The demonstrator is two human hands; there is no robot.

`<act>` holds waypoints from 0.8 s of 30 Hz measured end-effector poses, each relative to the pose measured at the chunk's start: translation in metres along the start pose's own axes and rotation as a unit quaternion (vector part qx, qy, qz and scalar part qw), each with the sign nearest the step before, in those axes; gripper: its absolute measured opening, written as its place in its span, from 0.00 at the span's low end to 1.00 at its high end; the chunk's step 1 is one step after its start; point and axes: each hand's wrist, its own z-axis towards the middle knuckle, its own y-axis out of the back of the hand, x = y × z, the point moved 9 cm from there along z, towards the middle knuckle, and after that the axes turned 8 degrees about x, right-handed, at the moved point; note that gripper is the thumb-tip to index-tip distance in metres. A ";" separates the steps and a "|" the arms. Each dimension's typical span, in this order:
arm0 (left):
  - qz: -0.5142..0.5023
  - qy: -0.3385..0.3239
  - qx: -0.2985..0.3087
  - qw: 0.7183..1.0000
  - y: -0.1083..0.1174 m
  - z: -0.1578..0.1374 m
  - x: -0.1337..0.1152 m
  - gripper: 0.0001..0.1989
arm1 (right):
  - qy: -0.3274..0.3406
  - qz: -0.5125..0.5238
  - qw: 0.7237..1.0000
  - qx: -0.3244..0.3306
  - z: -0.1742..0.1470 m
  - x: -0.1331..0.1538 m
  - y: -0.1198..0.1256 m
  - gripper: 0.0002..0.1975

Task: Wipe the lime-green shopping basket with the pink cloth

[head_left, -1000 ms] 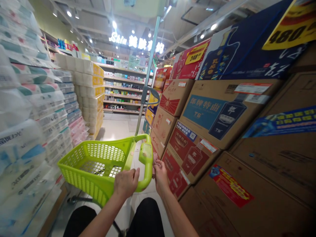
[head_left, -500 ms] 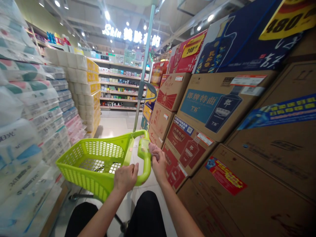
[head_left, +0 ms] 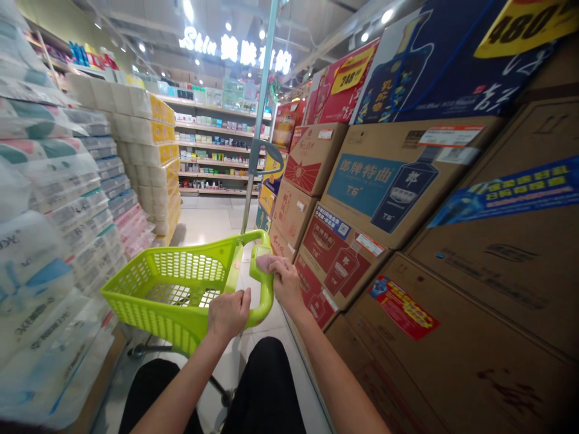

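Note:
A lime-green shopping cart (head_left: 169, 316) with a perforated basket stands in front of me, its handle loop towards me. My left hand (head_left: 229, 312) is closed around the near rail at the handle's left side, thumb up. In my right hand (head_left: 284, 282) is a small pinkish cloth (head_left: 266, 263), pinched in the fingers and pressed against the raised panel on the handle (head_left: 261, 246). A pale upright pole (head_left: 262, 102) with a grey loop grip (head_left: 270, 160) rises at the cart's far right corner.
Stacked cardboard cartons (head_left: 362, 187) rise close on the right. Plastic-wrapped paper packs (head_left: 54, 181) and yellow-and-white tissue packs (head_left: 149, 129) line the left. Beyond the tiled aisle (head_left: 203, 220) stand shelves of small goods (head_left: 217, 141). My knees (head_left: 266, 374) are just below the cart handle.
My right hand has moved slightly left and up, bringing the cloth from the handle's outer edge onto its panel. The left hand keeps its hold. The view has shifted slightly.

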 end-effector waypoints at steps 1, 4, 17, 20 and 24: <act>-0.002 0.000 -0.002 1.000 0.000 0.000 0.000 0.32 | -0.004 0.013 1.000 -0.005 -0.002 -0.004 0.000 0.15; -0.010 0.002 -0.010 1.000 -0.002 0.001 0.002 0.32 | -0.014 0.013 1.000 -0.017 -0.029 0.006 0.004 0.14; -0.033 -0.088 -0.153 0.984 0.009 -0.002 0.030 0.22 | -0.015 -0.062 0.998 -0.004 -0.034 0.016 -0.002 0.13; -0.036 -0.086 -0.094 0.991 -0.012 0.001 0.060 0.26 | -0.014 -0.047 0.999 0.003 -0.034 0.013 -0.003 0.15; -0.003 -0.070 -0.035 0.997 -0.026 0.007 0.071 0.25 | 0.038 -0.110 0.993 0.008 -0.057 0.058 -0.011 0.17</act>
